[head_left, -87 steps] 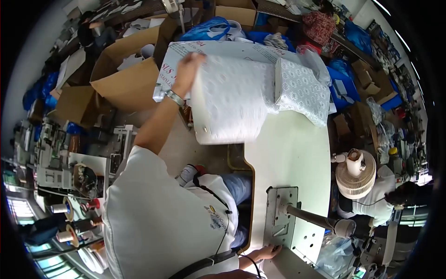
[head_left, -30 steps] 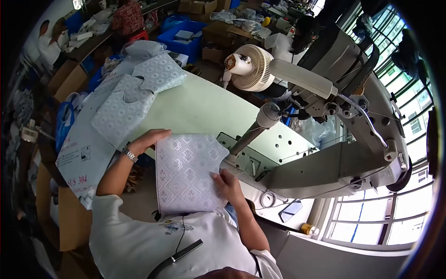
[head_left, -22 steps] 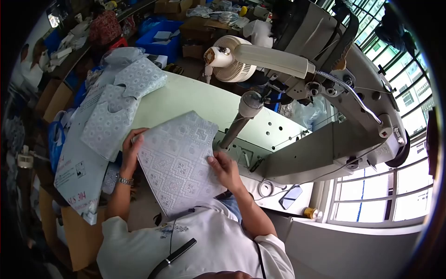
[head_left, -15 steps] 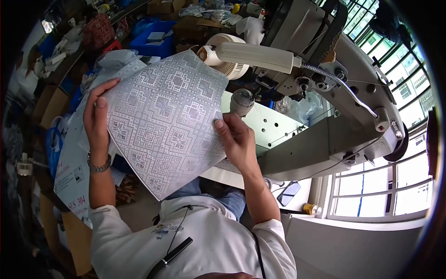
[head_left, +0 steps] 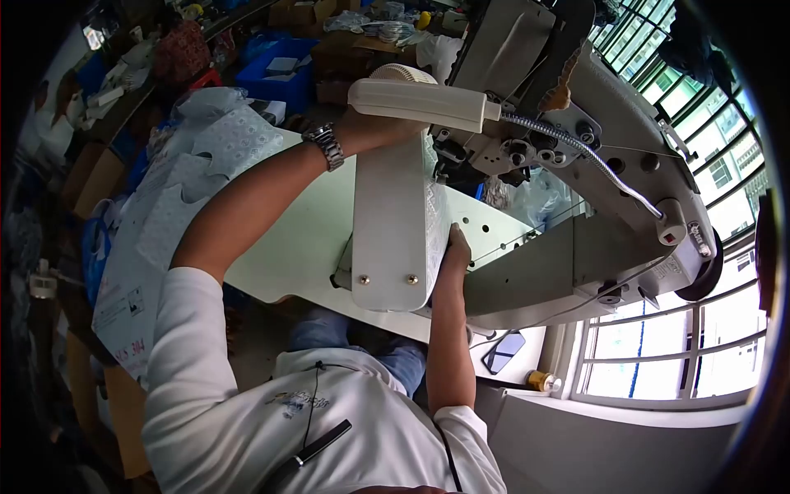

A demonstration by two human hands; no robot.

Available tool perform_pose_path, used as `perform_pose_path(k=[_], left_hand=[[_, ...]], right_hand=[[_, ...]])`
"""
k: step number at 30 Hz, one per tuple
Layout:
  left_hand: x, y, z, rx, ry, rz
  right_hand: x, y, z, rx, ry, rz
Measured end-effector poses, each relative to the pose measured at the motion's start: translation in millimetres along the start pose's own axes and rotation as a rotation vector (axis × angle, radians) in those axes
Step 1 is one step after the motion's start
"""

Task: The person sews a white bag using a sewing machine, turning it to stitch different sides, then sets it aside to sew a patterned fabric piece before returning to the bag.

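Note:
A white and silver patterned sheet [head_left: 436,226] shows as a narrow strip along the right side of a pale panel [head_left: 388,222] with two screws, below the head of the sewing machine [head_left: 502,152]. My right hand [head_left: 458,247] is at the lower right edge of the sheet, thumb up, holding it; its other fingers are mostly hidden. My left hand [head_left: 383,132], with a metal watch on the wrist, reaches across to the panel's top. The white lamp [head_left: 420,103] covers its fingers, so their grip cannot be seen.
Cut patterned pieces [head_left: 234,140] lie on the left over a printed sheet [head_left: 132,321]. A blue bin [head_left: 276,78] and boxes stand behind. On the right are a phone [head_left: 504,352], a yellow thread spool [head_left: 541,381] and a barred window.
The patterned sheet, held up broadly before me earlier, is now alongside the panel under the machine head. My left arm has swung right, behind the lamp; my right hand has moved slightly right and lower.

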State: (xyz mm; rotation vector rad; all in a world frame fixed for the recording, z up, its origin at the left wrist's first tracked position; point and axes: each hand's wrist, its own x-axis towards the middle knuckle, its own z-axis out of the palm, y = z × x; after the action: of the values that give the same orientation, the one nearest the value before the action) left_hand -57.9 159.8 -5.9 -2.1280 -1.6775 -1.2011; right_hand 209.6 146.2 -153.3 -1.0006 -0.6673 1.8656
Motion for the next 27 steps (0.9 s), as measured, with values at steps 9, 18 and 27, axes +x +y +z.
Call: perform_pose_path(k=[9, 18, 27], left_hand=[[40.2, 18.8, -5.0, 0.167, -0.508, -0.14], [-67.7, 116.7, -86.5, -0.059, -0.184, 0.01], [-123.3, 165.5, -82.8, 0.259, -0.245, 0.21]], right_hand=[[-18.1, 70.0, 3.7, -0.099, -0.08, 0.034], [-64.5, -9.6, 4.8, -0.509, -0.082, -0.504], [-74.6, -45.2, 60.4, -0.427, -0.435, -0.516]])
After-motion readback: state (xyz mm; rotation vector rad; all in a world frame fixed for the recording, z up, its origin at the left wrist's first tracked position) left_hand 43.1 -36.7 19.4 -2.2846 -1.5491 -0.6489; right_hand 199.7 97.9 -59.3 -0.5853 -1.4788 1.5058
